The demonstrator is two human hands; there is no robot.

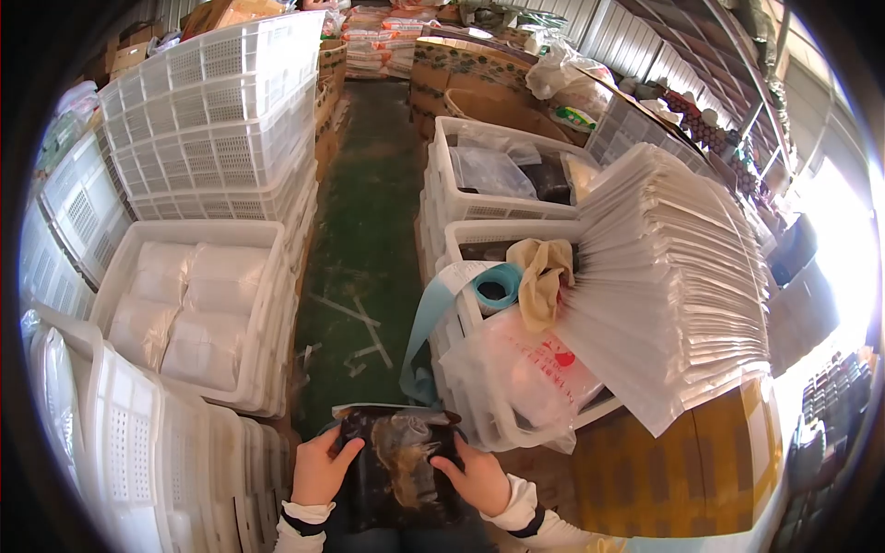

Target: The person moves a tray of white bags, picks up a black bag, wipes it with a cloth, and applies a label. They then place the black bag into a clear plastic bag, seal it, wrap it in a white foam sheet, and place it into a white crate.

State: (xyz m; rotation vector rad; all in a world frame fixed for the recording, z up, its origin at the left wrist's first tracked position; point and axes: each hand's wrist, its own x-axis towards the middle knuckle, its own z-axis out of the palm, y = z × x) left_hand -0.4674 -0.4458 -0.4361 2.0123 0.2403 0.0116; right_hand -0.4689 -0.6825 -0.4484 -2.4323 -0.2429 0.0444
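Near centre: dark pouch [398,461] between both hands | long axis near–far | left hand [318,472] and right hand [479,476] clasp its sides, equally close.

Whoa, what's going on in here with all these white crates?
A person is holding a dark packet low in front of them, the left hand gripping one side and the right hand the other. A white crate of wrapped bundles sits to the left. On the right, a fanned stack of flat bags lies beside a blue tape roll and a tan cloth.
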